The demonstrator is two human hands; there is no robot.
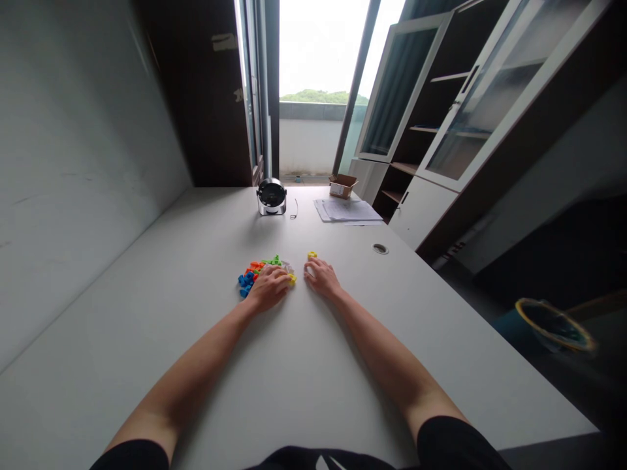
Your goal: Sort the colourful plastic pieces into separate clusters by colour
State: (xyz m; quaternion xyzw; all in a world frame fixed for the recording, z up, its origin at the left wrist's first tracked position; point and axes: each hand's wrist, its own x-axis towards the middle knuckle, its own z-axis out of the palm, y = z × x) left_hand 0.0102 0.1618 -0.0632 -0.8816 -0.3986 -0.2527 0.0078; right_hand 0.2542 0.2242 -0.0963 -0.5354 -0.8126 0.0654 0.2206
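Note:
A heap of small coloured plastic pieces lies on the white table (206,274), with blue pieces (245,283) at its left, orange pieces (253,267), green pieces (275,260) and pale whitish pieces (287,267). My left hand (270,286) covers the heap's near right part, its bent fingers closed at a yellow piece (292,279) that sticks out beyond the fingertips. A short gap to the right, my right hand (321,277) rests low with fingers curled down; what lies under them is hidden. Another yellow piece (312,254) sits just past its fingertips.
A round black-and-silver device (272,196) stands at the back, beside a thin dark cord (294,210). Papers (349,210) and an open cardboard box (342,186) lie back right. A cable hole (380,249) is near the right edge. A wall borders the left; cabinets stand right.

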